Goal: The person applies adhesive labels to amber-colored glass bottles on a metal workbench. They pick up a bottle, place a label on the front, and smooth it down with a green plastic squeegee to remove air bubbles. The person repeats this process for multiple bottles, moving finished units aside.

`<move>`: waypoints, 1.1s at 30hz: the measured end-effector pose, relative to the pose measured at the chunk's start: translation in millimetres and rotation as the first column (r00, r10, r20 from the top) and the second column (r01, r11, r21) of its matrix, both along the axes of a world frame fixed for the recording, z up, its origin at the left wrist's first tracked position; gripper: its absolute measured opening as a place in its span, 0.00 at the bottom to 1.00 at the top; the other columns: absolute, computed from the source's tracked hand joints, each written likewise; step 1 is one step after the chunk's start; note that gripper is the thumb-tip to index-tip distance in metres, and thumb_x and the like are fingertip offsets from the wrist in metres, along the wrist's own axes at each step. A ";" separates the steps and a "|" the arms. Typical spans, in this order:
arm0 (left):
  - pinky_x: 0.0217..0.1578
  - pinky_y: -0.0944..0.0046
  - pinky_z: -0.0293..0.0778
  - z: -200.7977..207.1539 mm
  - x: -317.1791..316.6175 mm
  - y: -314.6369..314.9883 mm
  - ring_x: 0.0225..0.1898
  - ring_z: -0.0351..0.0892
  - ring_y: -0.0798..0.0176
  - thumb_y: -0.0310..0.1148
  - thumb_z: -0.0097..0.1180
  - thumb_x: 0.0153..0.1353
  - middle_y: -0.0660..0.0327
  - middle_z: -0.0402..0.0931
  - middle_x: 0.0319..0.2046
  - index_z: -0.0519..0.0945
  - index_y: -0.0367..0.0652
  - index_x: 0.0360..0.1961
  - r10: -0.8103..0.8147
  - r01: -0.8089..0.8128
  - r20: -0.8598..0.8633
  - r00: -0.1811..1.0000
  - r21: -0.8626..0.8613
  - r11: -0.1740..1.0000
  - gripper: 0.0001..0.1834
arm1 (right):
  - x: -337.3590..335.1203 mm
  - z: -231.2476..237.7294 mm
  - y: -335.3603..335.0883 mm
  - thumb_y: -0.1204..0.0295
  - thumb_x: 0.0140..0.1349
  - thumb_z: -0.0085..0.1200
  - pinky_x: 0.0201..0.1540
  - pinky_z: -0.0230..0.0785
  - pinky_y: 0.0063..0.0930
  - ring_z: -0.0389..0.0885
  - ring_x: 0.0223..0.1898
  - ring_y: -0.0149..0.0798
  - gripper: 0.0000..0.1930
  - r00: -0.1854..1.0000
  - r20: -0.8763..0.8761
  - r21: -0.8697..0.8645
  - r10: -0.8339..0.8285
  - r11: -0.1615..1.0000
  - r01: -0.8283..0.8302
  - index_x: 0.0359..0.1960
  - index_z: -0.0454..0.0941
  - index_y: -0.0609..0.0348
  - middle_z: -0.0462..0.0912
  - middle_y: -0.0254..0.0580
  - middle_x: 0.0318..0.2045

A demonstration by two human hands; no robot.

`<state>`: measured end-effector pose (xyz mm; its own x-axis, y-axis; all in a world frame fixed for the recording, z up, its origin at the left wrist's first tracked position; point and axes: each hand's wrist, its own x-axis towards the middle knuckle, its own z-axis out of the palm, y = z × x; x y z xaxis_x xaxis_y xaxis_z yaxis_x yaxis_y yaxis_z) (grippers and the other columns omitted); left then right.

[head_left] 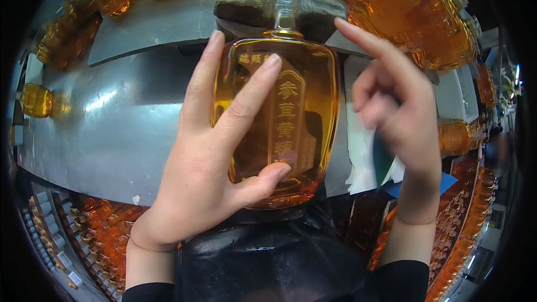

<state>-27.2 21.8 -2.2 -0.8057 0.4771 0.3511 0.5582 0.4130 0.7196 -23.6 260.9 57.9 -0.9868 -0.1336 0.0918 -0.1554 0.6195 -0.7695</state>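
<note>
L fingers over amber btl

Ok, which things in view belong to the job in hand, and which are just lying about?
Apparently in the job:
- large amber bottle, under the spread left hand
- dark pad at the bottle's neck
- right hand, beside the bottle

Apparently just lying about:
- amber bottles at upper right
- amber bottle at far left
- blue sheet
</note>
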 end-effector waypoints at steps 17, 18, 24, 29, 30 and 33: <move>0.71 0.49 0.50 2.9 0.3 -3.8 0.75 0.43 0.39 0.50 0.72 0.49 0.40 0.37 0.74 0.47 0.41 0.75 -0.012 0.012 -0.002 1.000 -0.079 0.997 0.60 | -30.7 11.5 -38.1 0.80 0.51 0.66 0.45 0.74 0.27 0.83 0.39 0.36 0.18 0.765 -0.549 0.292 0.336 0.935 -0.200 0.46 0.81 0.64 0.85 0.41 0.39; 0.71 0.48 0.49 -2.1 -0.5 -3.4 0.75 0.43 0.40 0.50 0.72 0.49 0.41 0.37 0.75 0.45 0.41 0.75 -0.037 0.037 0.017 0.999 0.003 0.999 0.62 | -44.5 16.4 -41.6 0.82 0.51 0.65 0.46 0.75 0.28 0.83 0.40 0.37 0.17 0.726 -0.607 0.336 0.324 0.932 -0.134 0.45 0.82 0.63 0.85 0.41 0.39; 0.71 0.42 0.46 -14.4 5.2 -23.6 0.75 0.48 0.46 0.69 0.52 0.56 0.50 0.47 0.75 0.48 0.47 0.76 0.111 -0.139 0.163 0.980 0.173 0.975 0.56 | 37.8 -2.8 -31.5 0.80 0.51 0.61 0.36 0.76 0.27 0.83 0.33 0.33 0.10 0.659 -0.509 0.471 0.554 0.820 -0.326 0.36 0.84 0.57 0.85 0.35 0.33; 0.71 0.39 0.45 -20.6 16.7 -28.4 0.74 0.49 0.47 0.68 0.41 0.61 0.53 0.51 0.74 0.55 0.51 0.74 0.225 -0.248 0.138 0.965 0.180 0.952 0.47 | 4.7 -2.3 -31.0 0.75 0.52 0.58 0.34 0.73 0.27 0.82 0.30 0.35 0.07 0.685 -0.598 0.408 0.417 0.894 -0.189 0.33 0.84 0.51 0.84 0.33 0.31; 0.71 0.39 0.46 -19.3 16.7 -26.1 0.74 0.49 0.47 0.68 0.41 0.61 0.54 0.52 0.74 0.56 0.51 0.74 0.207 -0.228 0.126 0.970 0.184 0.956 0.46 | -6.3 5.6 -16.0 0.74 0.55 0.58 0.36 0.72 0.28 0.82 0.32 0.37 0.07 0.652 -0.620 0.493 0.437 0.863 -0.109 0.34 0.84 0.49 0.84 0.32 0.32; 0.71 0.40 0.47 -14.8 19.6 -22.3 0.74 0.50 0.49 0.65 0.40 0.63 0.54 0.53 0.73 0.58 0.51 0.73 0.206 -0.225 0.125 0.971 0.168 0.960 0.43 | 13.8 4.2 1.5 0.75 0.53 0.61 0.37 0.71 0.26 0.80 0.32 0.34 0.09 0.680 -0.542 0.557 0.495 0.817 -0.150 0.35 0.85 0.45 0.84 0.28 0.32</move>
